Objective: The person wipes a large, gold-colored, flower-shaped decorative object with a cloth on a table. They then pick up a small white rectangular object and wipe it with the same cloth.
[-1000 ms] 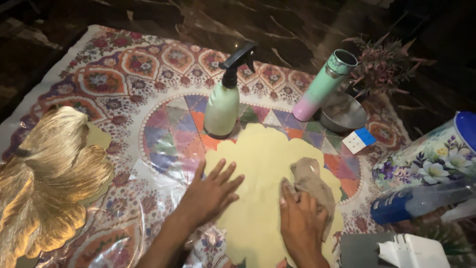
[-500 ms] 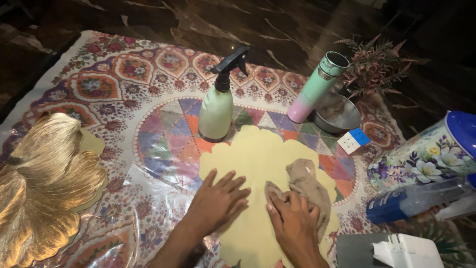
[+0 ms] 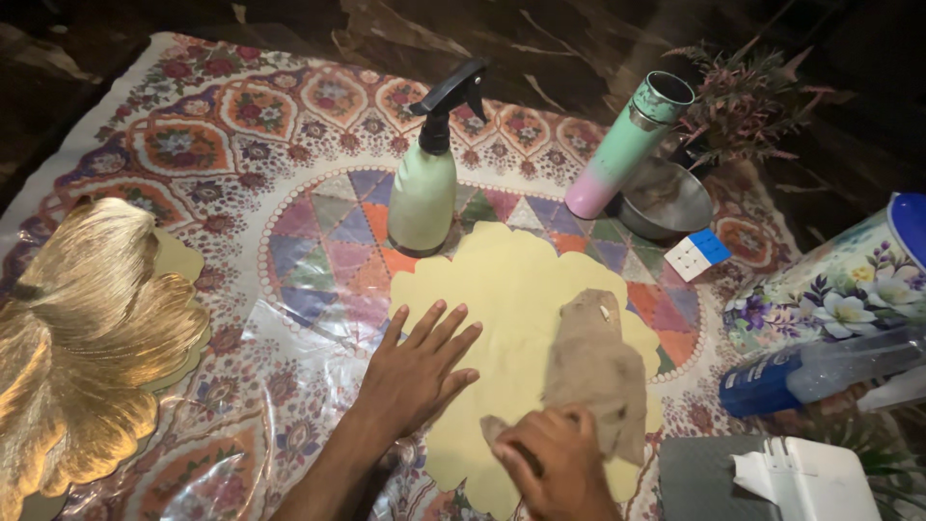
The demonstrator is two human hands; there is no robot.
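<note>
Right hand (image 3: 555,463) has dragged the tan cloth (image 3: 596,371) back toward the table's near edge, grip bunched on it. Left hand (image 3: 417,371) stays flat, fingers spread wide, pinning the yellow scalloped mat (image 3: 511,299): wiping stroke continuing.

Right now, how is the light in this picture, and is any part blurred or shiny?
In the head view the light falls on the middle and the edges go dark. The yellow mat is bright and the golden leaf tray shines. Glare shows on the plastic sheet. The right hand on the cloth is slightly blurred; the left hand is sharper.
</note>
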